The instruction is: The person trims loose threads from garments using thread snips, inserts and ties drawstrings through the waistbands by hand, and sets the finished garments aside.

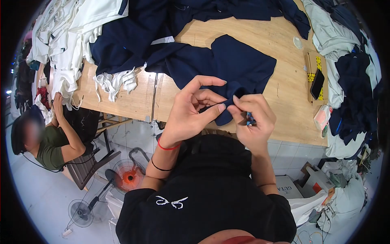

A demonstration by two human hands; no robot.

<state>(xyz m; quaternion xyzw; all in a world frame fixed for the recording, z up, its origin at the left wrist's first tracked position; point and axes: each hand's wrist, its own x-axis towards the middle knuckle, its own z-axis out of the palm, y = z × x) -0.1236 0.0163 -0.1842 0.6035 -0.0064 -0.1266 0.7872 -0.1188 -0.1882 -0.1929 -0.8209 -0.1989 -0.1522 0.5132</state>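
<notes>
A navy blue garment (239, 61) lies on the wooden table in front of me, with one edge lifted between my hands. My left hand (191, 110) pinches that edge between the thumb and the fingers behind it, while its index finger arches above. Close beside it, my right hand (256, 118) grips the same folded edge with thumb and forefinger. Tucked in the curled fingers of my right hand is a small blue and black object (250, 118); its kind is mostly hidden.
More navy garments (134, 36) are heaped along the far side of the table (292, 89). White scraps (118, 84) lie to the left. A phone (317, 84) rests on a cardboard piece at right. A co-worker (57, 138) sits at left, handling white cloth, near a fan (129, 177).
</notes>
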